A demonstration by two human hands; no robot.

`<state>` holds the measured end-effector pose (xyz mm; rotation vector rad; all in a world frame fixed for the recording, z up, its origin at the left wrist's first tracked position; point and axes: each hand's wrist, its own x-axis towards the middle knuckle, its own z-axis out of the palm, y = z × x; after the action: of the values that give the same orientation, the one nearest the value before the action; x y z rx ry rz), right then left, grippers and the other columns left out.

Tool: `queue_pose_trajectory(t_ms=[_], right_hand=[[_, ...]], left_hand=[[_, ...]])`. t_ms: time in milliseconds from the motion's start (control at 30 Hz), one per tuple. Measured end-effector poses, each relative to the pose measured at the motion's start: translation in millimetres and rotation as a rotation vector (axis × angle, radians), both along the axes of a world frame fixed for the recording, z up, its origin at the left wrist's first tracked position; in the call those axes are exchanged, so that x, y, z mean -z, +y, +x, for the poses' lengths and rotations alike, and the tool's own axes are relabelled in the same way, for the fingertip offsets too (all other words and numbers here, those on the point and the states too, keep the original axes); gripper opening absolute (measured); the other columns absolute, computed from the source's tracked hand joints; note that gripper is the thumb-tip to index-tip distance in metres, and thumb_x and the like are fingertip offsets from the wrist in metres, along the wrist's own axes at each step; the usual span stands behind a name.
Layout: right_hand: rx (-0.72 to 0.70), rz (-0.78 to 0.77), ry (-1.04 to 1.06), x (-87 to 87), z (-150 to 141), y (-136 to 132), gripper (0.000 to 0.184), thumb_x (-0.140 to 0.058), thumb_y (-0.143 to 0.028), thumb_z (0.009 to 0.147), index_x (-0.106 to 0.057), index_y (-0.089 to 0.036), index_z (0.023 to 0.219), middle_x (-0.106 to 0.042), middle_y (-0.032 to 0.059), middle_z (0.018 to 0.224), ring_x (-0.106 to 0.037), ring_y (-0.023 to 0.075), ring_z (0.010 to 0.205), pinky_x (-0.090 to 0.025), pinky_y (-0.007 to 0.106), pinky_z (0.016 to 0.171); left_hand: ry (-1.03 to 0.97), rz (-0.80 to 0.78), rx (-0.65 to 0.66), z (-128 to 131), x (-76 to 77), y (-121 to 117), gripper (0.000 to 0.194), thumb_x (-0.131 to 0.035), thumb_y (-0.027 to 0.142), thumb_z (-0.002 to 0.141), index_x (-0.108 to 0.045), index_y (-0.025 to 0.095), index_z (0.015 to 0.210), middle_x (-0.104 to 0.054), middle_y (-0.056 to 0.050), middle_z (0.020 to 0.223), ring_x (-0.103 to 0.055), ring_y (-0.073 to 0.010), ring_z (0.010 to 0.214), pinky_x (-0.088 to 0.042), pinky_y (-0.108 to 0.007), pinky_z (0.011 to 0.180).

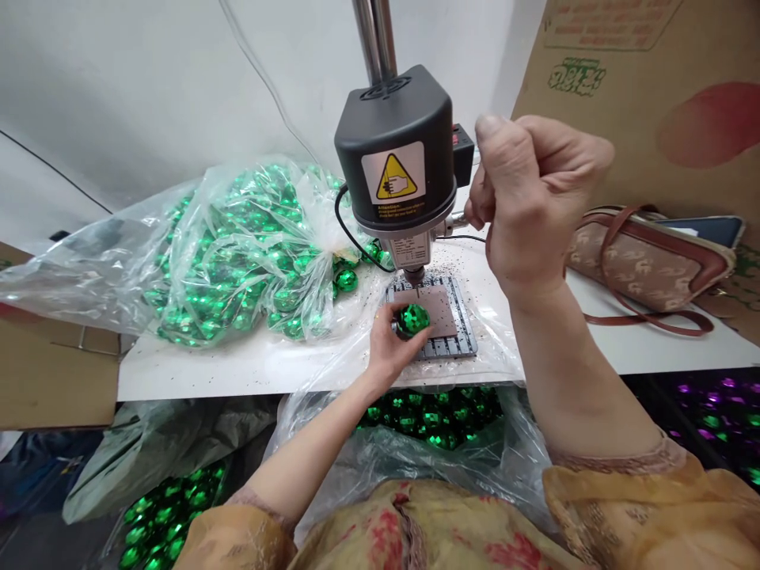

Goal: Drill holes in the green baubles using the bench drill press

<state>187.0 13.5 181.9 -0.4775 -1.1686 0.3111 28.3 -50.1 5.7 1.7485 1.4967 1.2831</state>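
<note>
My left hand (395, 342) pinches a shiny green faceted ball (414, 319) between thumb and fingers. It holds the ball over a flat pad (440, 313) on the slotted metal base (465, 328) of a small bench drill press (395, 150). The thin drill bit (417, 291) points down just above the ball; whether they touch I cannot tell. To the right of the motor housing, my right hand (531, 186) is closed around the feed lever (454, 223). Most of that lever is hidden behind the fingers.
A clear plastic bag (237, 253) full of green balls lies left of the drill. More green balls (442, 416) sit in a plastic-lined container below the table edge. A patterned handbag (647, 257) and a cardboard box (629, 103) stand on the right. Dark shavings dot the white tabletop (184, 372).
</note>
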Motion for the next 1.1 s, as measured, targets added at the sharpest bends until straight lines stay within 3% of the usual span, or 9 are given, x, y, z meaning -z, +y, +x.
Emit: queue_pose_trajectory(t_ms=[167, 267, 367, 433, 533, 667, 800, 967, 1100], right_hand=[[0.051, -0.051, -0.036, 4.0, 0.2, -0.1, 0.056, -0.063, -0.056, 0.083, -0.033, -0.023, 0.050, -0.029, -0.0040, 0.046, -0.028, 0.0085, 0.041, -0.025, 0.033, 0.043], [0.062, -0.055, -0.029, 5.3, -0.1, -0.5, 0.058, -0.061, -0.061, 0.082, -0.031, -0.023, 0.051, -0.027, -0.0034, 0.047, -0.026, 0.0094, 0.043, -0.025, 0.035, 0.044], [0.068, -0.056, -0.024, 5.6, -0.7, 0.4, 0.058, -0.063, -0.059, 0.083, -0.031, -0.023, 0.050, -0.027, -0.0032, 0.047, -0.025, 0.0099, 0.043, -0.025, 0.034, 0.043], [0.057, -0.038, -0.006, 6.1, -1.5, 0.7, 0.058, -0.064, -0.056, 0.084, -0.033, -0.023, 0.050, -0.027, -0.0034, 0.047, -0.025, 0.0096, 0.042, -0.025, 0.033, 0.043], [0.037, -0.012, 0.024, 7.2, -2.7, 0.1, 0.058, -0.064, -0.054, 0.086, -0.033, -0.021, 0.050, -0.026, -0.0041, 0.047, -0.027, 0.0076, 0.041, -0.027, 0.030, 0.043], [0.019, -0.017, 0.013, 7.7, -2.8, -0.5, 0.057, -0.062, -0.052, 0.088, -0.032, -0.020, 0.052, -0.026, -0.0055, 0.047, -0.030, 0.0048, 0.041, -0.030, 0.026, 0.043], [0.022, 0.026, -0.002, 7.4, -1.9, -1.0, 0.054, -0.060, -0.045, 0.090, -0.034, -0.019, 0.051, -0.026, -0.0067, 0.047, -0.027, 0.0026, 0.040, -0.025, 0.024, 0.042], [0.026, 0.017, -0.009, 6.4, -2.8, -3.1, 0.051, -0.058, -0.038, 0.092, -0.032, -0.020, 0.052, -0.026, -0.0054, 0.048, -0.028, 0.0041, 0.043, -0.028, 0.025, 0.046], [0.013, 0.012, 0.005, 5.8, -4.0, -2.7, 0.053, -0.059, -0.045, 0.090, -0.031, -0.021, 0.053, -0.024, -0.0050, 0.051, -0.026, 0.0054, 0.045, -0.027, 0.027, 0.048]], left_hand=[[0.463, 0.198, 0.509, -8.4, 23.1, -74.4, 0.045, -0.076, 0.042, 0.084, -0.061, 0.024, 0.122, -0.069, -0.011, 0.107, -0.067, -0.0239, 0.091, -0.055, -0.035, 0.078], [0.712, 0.363, 0.616, -17.9, 34.2, -88.4, 0.050, -0.072, 0.051, 0.086, -0.060, 0.025, 0.127, -0.068, -0.015, 0.121, -0.069, -0.0257, 0.094, -0.056, -0.037, 0.079], [0.682, 0.413, 0.447, -37.8, 22.3, -55.5, 0.045, -0.063, 0.050, 0.093, -0.058, 0.024, 0.130, -0.066, -0.014, 0.125, -0.067, -0.0261, 0.105, -0.056, -0.039, 0.088], [0.666, 0.365, 0.213, -56.5, 4.7, -12.8, 0.030, -0.052, 0.029, 0.100, -0.058, 0.023, 0.129, -0.069, -0.011, 0.116, -0.066, -0.0245, 0.105, -0.054, -0.041, 0.093], [0.852, 0.158, -0.078, -84.9, -17.9, 56.9, 0.036, -0.049, 0.010, 0.094, -0.060, 0.020, 0.127, -0.066, -0.014, 0.117, -0.060, -0.0301, 0.111, -0.050, -0.046, 0.097], [1.019, -0.104, -0.130, -108.7, -22.7, 114.0, 0.041, -0.057, 0.003, 0.082, -0.065, 0.018, 0.119, -0.063, -0.018, 0.123, -0.055, -0.0378, 0.118, -0.048, -0.050, 0.096], [0.624, -0.049, -0.080, -109.6, -15.8, 117.1, 0.042, -0.068, 0.012, 0.078, -0.061, 0.019, 0.118, -0.064, -0.013, 0.116, -0.062, -0.0301, 0.106, -0.050, -0.042, 0.092], [-0.143, -0.189, 0.144, -82.9, -14.4, 79.5, 0.045, -0.072, 0.042, 0.082, -0.059, 0.018, 0.118, -0.069, -0.007, 0.102, -0.066, -0.0195, 0.091, -0.053, -0.033, 0.080], [-0.296, -0.284, 0.280, -55.3, -11.1, 56.9, 0.051, -0.077, 0.046, 0.078, -0.063, 0.018, 0.119, -0.071, -0.007, 0.108, -0.065, -0.0202, 0.097, -0.053, -0.034, 0.086]])
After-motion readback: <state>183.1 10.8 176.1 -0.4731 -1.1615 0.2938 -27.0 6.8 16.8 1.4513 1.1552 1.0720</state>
